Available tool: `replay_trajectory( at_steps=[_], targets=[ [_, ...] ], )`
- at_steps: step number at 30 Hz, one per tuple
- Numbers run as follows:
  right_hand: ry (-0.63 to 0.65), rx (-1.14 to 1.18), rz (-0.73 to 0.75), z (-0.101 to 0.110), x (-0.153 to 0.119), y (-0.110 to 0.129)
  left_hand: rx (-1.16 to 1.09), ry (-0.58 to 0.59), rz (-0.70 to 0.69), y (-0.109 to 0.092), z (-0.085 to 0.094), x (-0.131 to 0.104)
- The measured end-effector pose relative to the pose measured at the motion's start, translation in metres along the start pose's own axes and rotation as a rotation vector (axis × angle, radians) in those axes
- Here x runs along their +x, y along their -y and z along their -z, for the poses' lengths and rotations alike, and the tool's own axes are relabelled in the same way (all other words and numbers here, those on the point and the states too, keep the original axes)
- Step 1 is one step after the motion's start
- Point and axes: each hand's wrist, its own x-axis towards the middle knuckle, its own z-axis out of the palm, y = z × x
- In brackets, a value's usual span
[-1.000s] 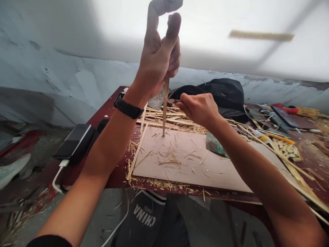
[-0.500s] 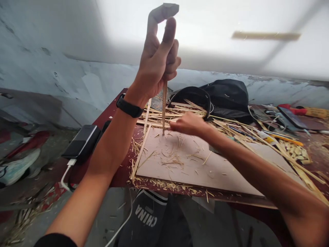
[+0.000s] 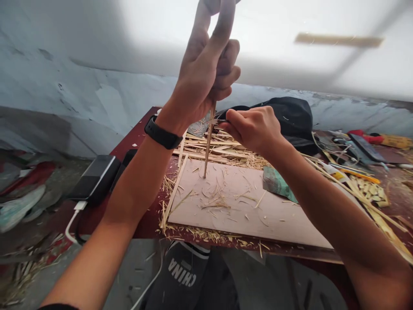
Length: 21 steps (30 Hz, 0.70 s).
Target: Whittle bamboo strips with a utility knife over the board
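Note:
My left hand (image 3: 209,69) is raised, its fingers curled around a thin bamboo strip (image 3: 208,150). The strip stands nearly upright, slightly tilted, its lower end on a pale board (image 3: 277,217). In my right hand (image 3: 256,127) is a small knife (image 3: 222,121), its handle hidden by the closed fingers. The blade lies across the strip just below my left hand; whether it bites into the strip is too small to tell. Thin curled shavings (image 3: 217,202) lie scattered over the board below.
More bamboo strips (image 3: 213,150) are piled behind the board. A green worn sheet (image 3: 277,185) lies under my right forearm. A black bag (image 3: 290,120) sits against the wall. At left, a power bank (image 3: 97,176) with a white cable rests at the table edge.
My right hand has risen from near the strip's lower end to just below my left hand, and the knife blade now shows. My left hand appears slightly higher and further right.

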Motion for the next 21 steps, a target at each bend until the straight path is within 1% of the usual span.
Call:
replay_trajectory(
  at_steps=[3,5,10,12,15,17,19,21],
  targets=[
    [0.016,0.027,-0.033,-0.002,-0.001,0.009,0.119,0.005,-0.06,0.001,0.0,0.0],
    [0.039,0.064,-0.039,-0.006,-0.003,0.011,0.149,0.004,-0.097,0.005,0.002,0.001],
    [0.101,0.146,-0.047,-0.01,-0.003,0.01,0.145,-0.01,-0.125,0.009,0.005,0.001],
    [0.12,0.175,-0.049,-0.01,-0.002,0.009,0.135,-0.019,-0.132,0.008,0.003,0.0],
    [0.142,0.178,-0.049,-0.01,-0.006,0.011,0.098,-0.071,-0.128,0.008,-0.002,-0.001],
    [0.198,0.148,-0.009,-0.014,-0.014,0.015,0.071,-0.114,-0.119,0.008,-0.004,-0.001],
    [0.295,0.128,0.051,-0.022,-0.025,0.019,0.052,-0.167,-0.105,0.009,-0.005,0.001],
    [0.372,0.119,0.06,-0.031,-0.036,0.022,0.039,-0.208,-0.096,0.011,-0.005,0.003]
  ],
)
